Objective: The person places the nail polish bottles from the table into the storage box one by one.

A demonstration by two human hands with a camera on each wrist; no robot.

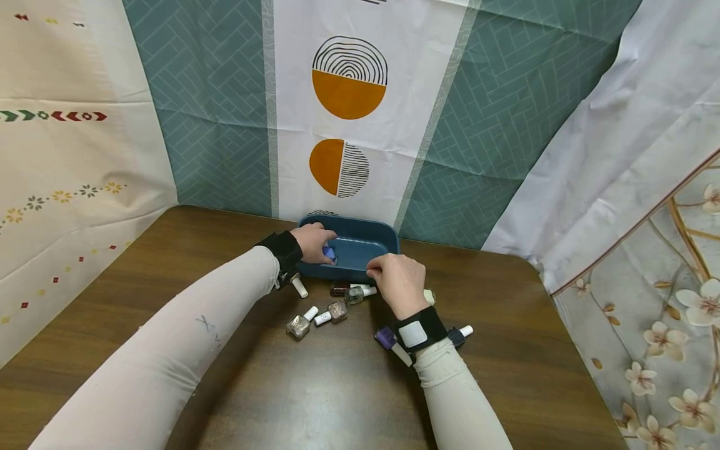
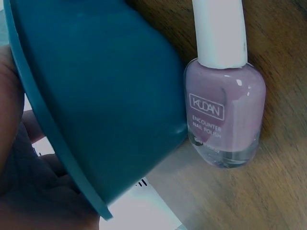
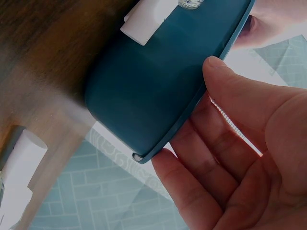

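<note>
A dark teal plastic bin (image 1: 368, 226) stands at the back of the table. My left hand (image 1: 313, 242) reaches over its left end, thumb and fingers curved around a small blue bottle (image 1: 329, 254) inside. In the left wrist view that bottle is hidden behind the bin wall (image 2: 105, 96). At the front right rim, my right hand (image 1: 400, 281) pinches the bin's edge, its thumb (image 3: 218, 67) overlapping the outer wall and other fingers behind the rim. A pink nail polish bottle (image 2: 225, 110) with a white cap stands close beside the bin, near my left wrist.
In front of the bin lie several nail polish bottles, including a clear one (image 1: 354, 295), a glittery one (image 1: 298, 326) and a smaller glittery one (image 1: 338, 311). A purple bottle (image 1: 385, 337) and a dark bottle (image 1: 456, 337) lie near my right wrist. Patterned cloth (image 1: 349, 150) hangs behind the table.
</note>
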